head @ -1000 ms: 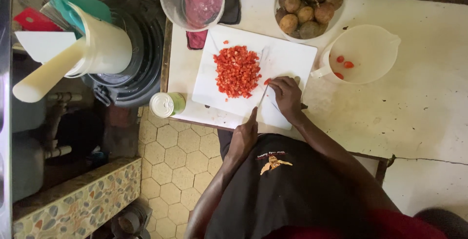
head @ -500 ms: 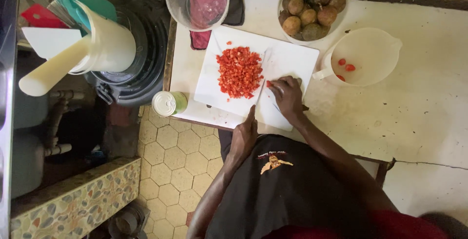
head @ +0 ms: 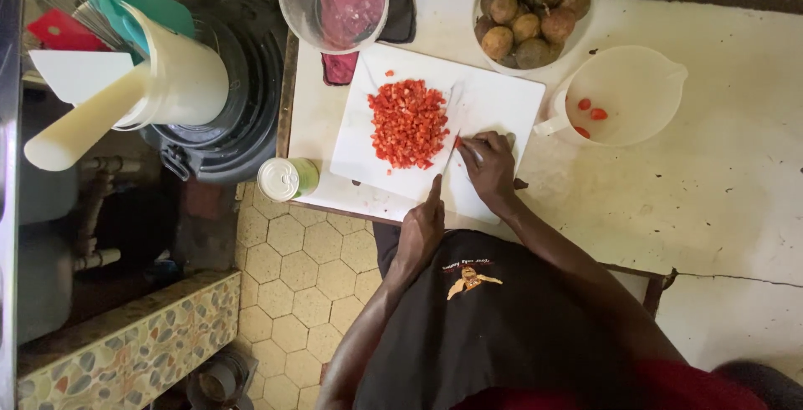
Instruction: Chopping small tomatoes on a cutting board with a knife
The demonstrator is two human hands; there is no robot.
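Observation:
A white cutting board [head: 502, 100] lies on the pale counter with a heap of diced red vegetable [head: 408, 124] on its left half. My left hand [head: 422, 228] grips the handle of a knife [head: 449, 138] at the board's near edge. The thin blade runs up along the right side of the heap. My right hand [head: 489, 167] rests on the board just right of the blade. Its fingertips pinch a small red piece [head: 458, 140] against the board.
Behind the board stand a clear bowl with a pink lid [head: 335, 0] and a bowl of brownish round fruits [head: 531, 8]. A white jug with red bits [head: 623, 96] is on the right and a small green tin [head: 287, 178] at the counter's left edge. A utensil holder [head: 167, 84] and a black tub [head: 242, 100] are further left.
The knife blade has come down closer to the red piece under my right fingers. Both hands stay in nearly the same place on the board.

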